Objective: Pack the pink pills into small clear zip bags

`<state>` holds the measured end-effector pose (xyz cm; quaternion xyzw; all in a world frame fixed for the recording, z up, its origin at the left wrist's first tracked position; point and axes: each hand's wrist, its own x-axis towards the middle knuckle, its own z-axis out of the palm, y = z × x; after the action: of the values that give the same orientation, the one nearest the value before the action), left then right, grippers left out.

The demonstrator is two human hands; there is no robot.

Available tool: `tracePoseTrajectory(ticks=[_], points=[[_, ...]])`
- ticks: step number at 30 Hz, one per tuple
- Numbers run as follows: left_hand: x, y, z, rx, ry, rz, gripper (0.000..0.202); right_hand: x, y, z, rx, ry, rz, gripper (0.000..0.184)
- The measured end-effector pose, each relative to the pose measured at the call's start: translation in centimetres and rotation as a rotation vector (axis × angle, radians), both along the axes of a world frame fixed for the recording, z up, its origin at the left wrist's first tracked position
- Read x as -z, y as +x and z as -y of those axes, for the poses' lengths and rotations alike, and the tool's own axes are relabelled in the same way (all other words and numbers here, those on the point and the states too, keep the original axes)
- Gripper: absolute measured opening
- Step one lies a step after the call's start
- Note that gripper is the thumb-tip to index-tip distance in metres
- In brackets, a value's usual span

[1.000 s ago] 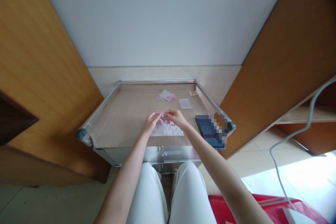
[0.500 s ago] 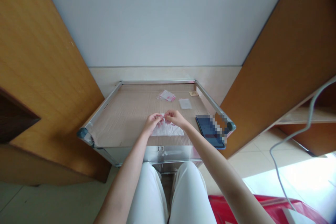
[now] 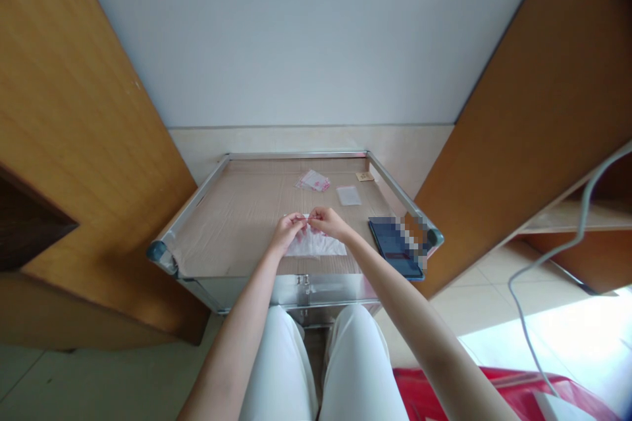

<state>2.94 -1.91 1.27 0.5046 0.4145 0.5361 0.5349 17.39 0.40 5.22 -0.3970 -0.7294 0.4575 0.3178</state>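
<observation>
My left hand [image 3: 287, 230] and my right hand [image 3: 328, 222] meet over the middle of a metal-framed case top lined with cardboard [image 3: 232, 217]. Both pinch something small and pink between their fingertips; it is too small to make out. Under the hands lies a white sheet [image 3: 316, 247] with small pink pieces on it. A clear bag with pink pieces [image 3: 313, 180] lies farther back.
A small clear bag [image 3: 348, 195] and a tan tag [image 3: 364, 176] lie at the back right. A dark blue phone [image 3: 395, 247] rests at the right edge. Wooden panels stand on both sides. A grey cable [image 3: 543, 263] hangs at the right above a red object [image 3: 494, 388].
The two hands have drawn closer together, fingertips now nearly touching. Nothing else on the case has moved.
</observation>
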Motion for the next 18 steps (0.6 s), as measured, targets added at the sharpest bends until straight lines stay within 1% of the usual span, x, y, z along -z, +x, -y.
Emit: tracePoseTrajectory(ticks=[8, 15, 18], points=[[0.06, -0.02, -0.09, 0.003, -0.027, -0.015, 0.025, 0.57, 0.16, -0.31, -0.015, 0.027, 0.047, 0.008], [0.31, -0.08, -0.20, 0.005, -0.022, 0.004, 0.024, 0.76, -0.08, -0.27, 0.046, 0.067, 0.083, 0.007], [0.15, -0.12, -0.12, 0.004, -0.028, 0.017, 0.024, 0.72, 0.03, -0.33, 0.017, 0.039, 0.053, 0.010]])
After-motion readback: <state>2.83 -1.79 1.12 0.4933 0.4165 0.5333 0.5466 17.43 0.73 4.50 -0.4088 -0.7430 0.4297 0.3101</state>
